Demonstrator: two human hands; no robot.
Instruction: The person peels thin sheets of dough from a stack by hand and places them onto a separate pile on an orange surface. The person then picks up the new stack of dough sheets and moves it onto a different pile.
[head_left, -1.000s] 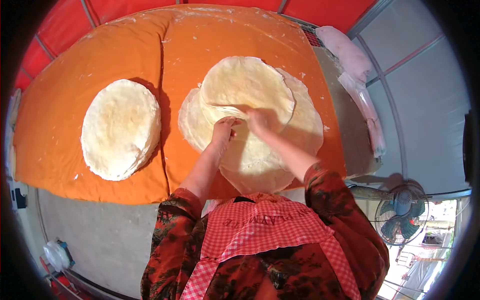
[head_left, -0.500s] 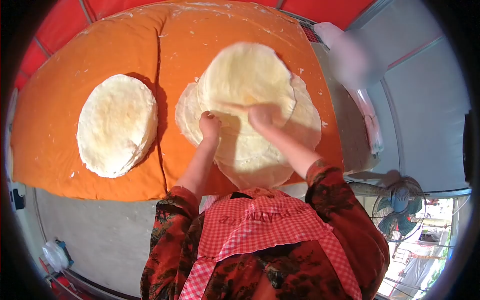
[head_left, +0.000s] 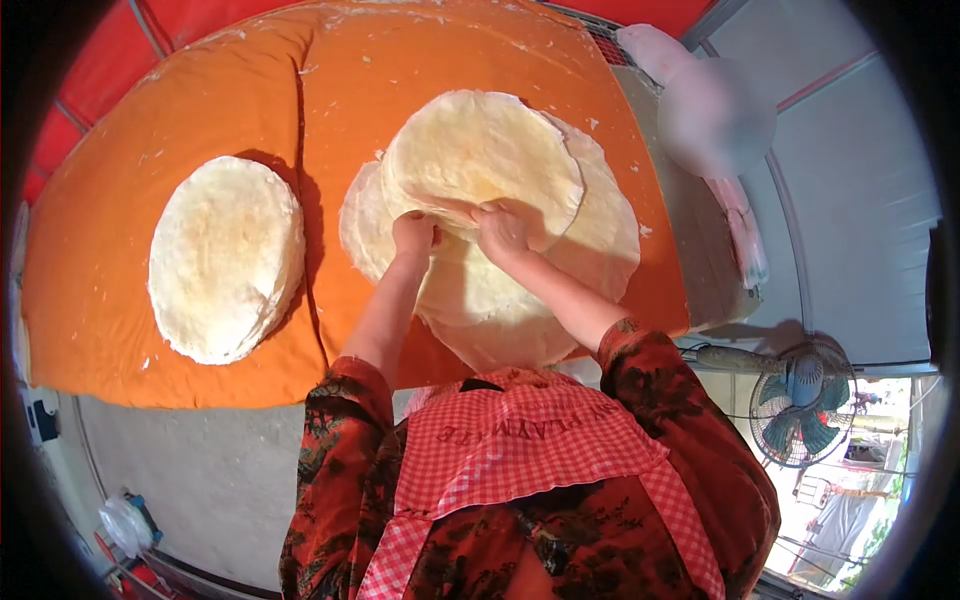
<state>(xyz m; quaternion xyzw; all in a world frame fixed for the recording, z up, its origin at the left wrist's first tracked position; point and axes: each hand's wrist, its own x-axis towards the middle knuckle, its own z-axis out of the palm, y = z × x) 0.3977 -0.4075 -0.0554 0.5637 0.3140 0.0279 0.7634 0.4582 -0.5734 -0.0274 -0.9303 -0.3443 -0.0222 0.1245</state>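
Observation:
A round, pale, thin flatbread (head_left: 480, 150) lies on top of other wide, thin flatbread sheets (head_left: 605, 205) that spread out beneath it. At its near edge, my left hand (head_left: 412, 235) is closed on the rim, the fingers curled. Close by on the right, my right hand (head_left: 503, 235) pinches the same edge, which is slightly raised and folded between the two hands. How many layers are in the fingers is hidden. To the left, apart from both hands, rests a thick round stack of flatbreads (head_left: 225, 260).
An orange cloth (head_left: 120, 250) sprinkled with pale flakes covers the padded work surface. A pink-and-white bundle (head_left: 655, 55) sits at the far right edge. On the lower right stands a fan (head_left: 800, 400). A clear plastic bag (head_left: 127, 525) is at lower left.
My right hand, blurred before, has moved slightly left and is now sharp at the flatbread's edge. My left hand has shifted a little up and left. The edge between them is more bunched.

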